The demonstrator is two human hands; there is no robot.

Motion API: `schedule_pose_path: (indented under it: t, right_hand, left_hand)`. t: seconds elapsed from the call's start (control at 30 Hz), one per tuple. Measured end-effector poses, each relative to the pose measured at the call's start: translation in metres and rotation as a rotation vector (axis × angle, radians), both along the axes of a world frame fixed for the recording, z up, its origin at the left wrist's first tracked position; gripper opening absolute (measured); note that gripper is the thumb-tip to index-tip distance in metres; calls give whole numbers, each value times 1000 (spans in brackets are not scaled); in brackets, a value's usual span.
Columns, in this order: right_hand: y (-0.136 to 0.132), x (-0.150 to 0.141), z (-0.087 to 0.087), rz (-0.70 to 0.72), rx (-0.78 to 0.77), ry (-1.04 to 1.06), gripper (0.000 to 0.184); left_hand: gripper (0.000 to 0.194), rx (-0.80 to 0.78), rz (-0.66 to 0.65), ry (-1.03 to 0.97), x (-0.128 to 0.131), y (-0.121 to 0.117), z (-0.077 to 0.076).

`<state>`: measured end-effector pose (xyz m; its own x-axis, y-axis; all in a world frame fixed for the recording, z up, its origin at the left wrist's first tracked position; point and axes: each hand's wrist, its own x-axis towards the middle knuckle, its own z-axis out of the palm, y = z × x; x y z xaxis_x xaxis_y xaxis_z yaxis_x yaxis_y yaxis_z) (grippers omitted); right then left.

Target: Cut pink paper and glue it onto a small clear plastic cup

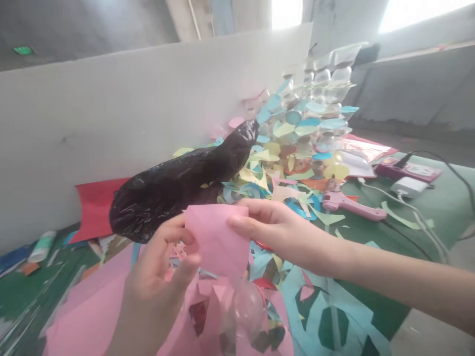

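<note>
**Room & backdrop**

Grey-white partition board (pixel 148 109) runs behind the table w/ green cover (pixel 441 212), slanting across the view. Above it: dim grey wall & ceiling, green exit sign (pixel 23 50) top left. Two bright windows (pixel 286 12) top centre & right, overexposed, main light src. Grey concrete wall (pixel 415 89) at right, w/ a ledge along its top.

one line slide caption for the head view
Both hands, left hand and right hand, pinch a small pink paper piece.
</note>
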<state>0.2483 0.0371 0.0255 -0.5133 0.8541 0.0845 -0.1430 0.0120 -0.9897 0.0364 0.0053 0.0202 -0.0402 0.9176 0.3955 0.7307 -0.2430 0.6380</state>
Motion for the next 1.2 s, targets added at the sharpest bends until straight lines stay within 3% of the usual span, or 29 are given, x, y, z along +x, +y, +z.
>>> schedule_pose_path:
  t: [0.1,0.2,0.27,0.37,0.4,0.47,0.53,0.67,0.83,1.0,1.2]
  right_hand:
    - [-11,7,-2,-11,24,12,37]
    - [-23,16,-7,-85,139,-185,34]
    - [-29,29,-15,-263,343,-446,28]
    - [-29,67,-36,-641,739,-893,27]
    - [-27,84,-45,-695,761,-1045,31]
    - [-22,121,-63,-753,699,-1281,36]
    - [-17,154,-79,-785,582,-1462,40]
    - [-8,188,-97,-736,410,-1679,52]
    - [2,189,-106,-633,372,-1698,47]
    - [7,191,-113,-640,408,-1545,36]
    - [6,188,-113,-684,388,-1449,36]
  left_hand:
    - [33,-144,-78,-233,14,2,9]
    - [26,-161,-151,-278,14,3,10]
    - [26,-152,-129,-242,9,1,9]
    - [26,-135,-18,-106,1,-5,11]
    - [26,-126,39,-45,-1,-7,12]
    - [27,-106,138,58,-6,-9,16]
    - [28,-106,142,113,-11,-9,19]
    - [35,-98,125,155,-18,-3,22]
    - [37,-38,186,162,-15,-4,22]
    - [28,-69,231,121,-12,-4,22]
    - [33,-141,160,154,-28,7,20]
